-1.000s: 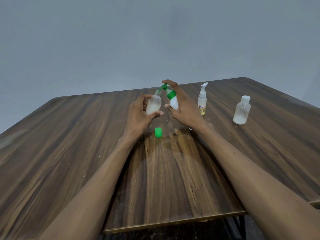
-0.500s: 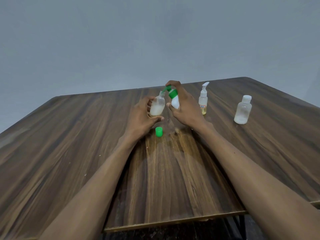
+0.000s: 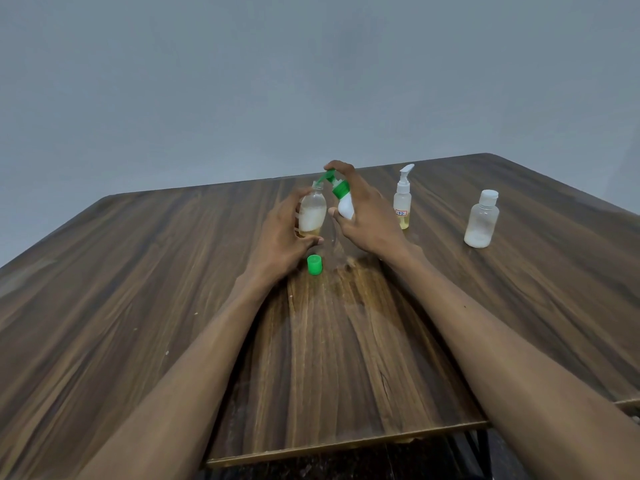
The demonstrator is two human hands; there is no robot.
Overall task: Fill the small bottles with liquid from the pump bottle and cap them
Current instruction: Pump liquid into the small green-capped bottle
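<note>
Two bottles meet above the wooden table [image 3: 138, 306]: my left hand [image 3: 280, 237] grips the small clear plastic bottle [image 3: 312, 213], my right hand [image 3: 367, 216] clamps the tilted white green-pump bottle [image 3: 344, 202], spout at its mouth; loose green cap [image 3: 314, 265] just below

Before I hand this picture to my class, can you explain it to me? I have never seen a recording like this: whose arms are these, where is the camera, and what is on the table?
No machine here: a person wears a camera on the head, looking down at their own arms. The left hand holds a small clear bottle, part filled. The right hand holds a white pump bottle with a green top, its spout at the small bottle's mouth. On the wooden table lie a loose green cap, a white-topped pump bottle and a capped clear bottle.
</note>
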